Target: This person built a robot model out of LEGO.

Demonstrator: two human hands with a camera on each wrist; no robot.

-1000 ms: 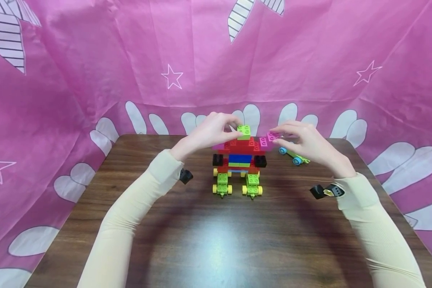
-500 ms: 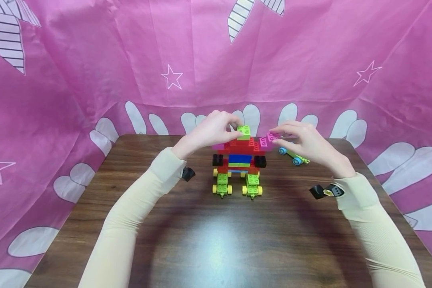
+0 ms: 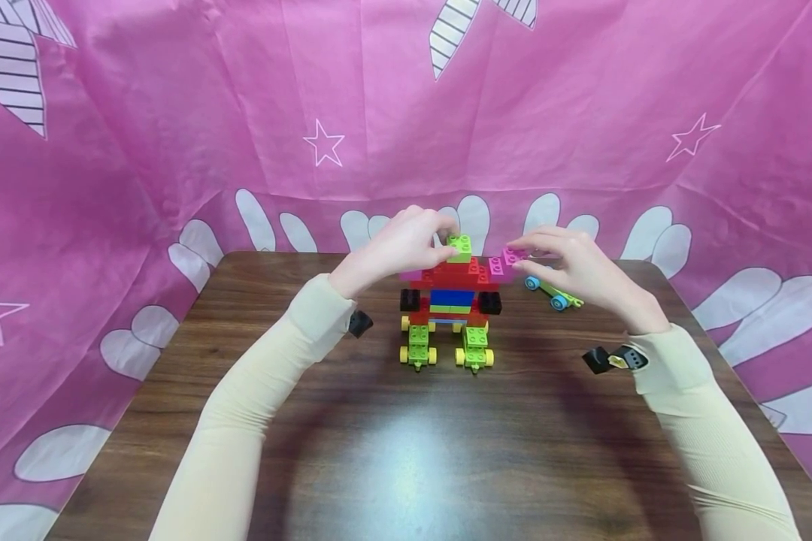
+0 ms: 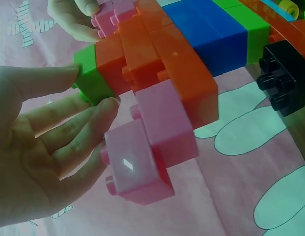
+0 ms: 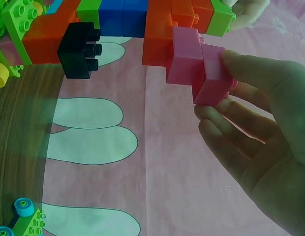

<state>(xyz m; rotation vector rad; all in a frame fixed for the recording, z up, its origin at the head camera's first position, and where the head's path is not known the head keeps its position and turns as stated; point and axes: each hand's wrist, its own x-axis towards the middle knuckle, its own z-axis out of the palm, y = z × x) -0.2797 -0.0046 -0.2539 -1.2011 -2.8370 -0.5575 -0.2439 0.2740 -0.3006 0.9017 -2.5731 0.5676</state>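
A pink cloth [image 3: 582, 98] is hanging round three sides of a dark wood table [image 3: 392, 451], and near the table's far edge a brick figure [image 3: 450, 300] is standing on two green wheeled feet, with a red and blue body, black blocks at its sides and pink arms sticking out left and right. The person is working at its top from both sides. The left hand [image 3: 395, 244] is curling its fingers [image 4: 69, 128] round the small green brick [image 3: 458, 248] sitting on the red shoulders as a head, thumb and fingertips pinching its sides, while the left pink arm [image 4: 147, 142] is jutting free just below that palm. The right hand [image 3: 575, 267] is pinching the right pink arm [image 3: 504, 264] between thumb and narrow fingers [image 5: 231, 142], the outer pink brick lying against the fingertips. I would judge the step in hand to be work on the top pieces, the figure being braced at one side while the other is handled (whether the green brick is being seated or eased off, I cannot tell). The next move looks to call for steady, opposed pressure, since the figure is tall on wheels and could roll or tip. A small green and blue wheeled piece [image 3: 551, 293] is lying just behind the right hand, near the back edge. Open table is lying toward the person.
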